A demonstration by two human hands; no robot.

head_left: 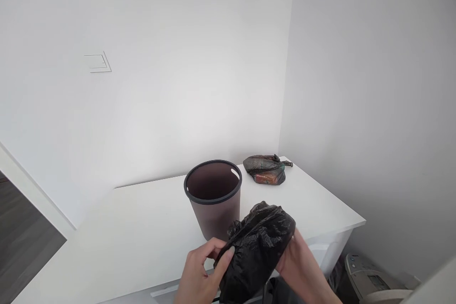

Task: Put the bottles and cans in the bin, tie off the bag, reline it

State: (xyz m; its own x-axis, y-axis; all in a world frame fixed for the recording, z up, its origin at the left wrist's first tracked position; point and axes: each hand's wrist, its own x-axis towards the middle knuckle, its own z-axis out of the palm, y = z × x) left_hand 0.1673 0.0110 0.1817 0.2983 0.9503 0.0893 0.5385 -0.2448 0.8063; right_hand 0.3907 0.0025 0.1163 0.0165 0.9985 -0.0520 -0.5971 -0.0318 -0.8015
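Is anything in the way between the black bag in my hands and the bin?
No, nothing visible stands between the black bag and the bin. The knotted bag lies farther back, off to the right.

On the counter [149,223], a trash bin [218,213] is placed left of a knotted plastic bag [264,169]; before both, a garbage bag [258,247] is held between the left hand [200,270] and right hand [295,259].

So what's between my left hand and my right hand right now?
The head view shows a black plastic bag there, between your left hand, which pinches it, and your right hand, partly covered by it.
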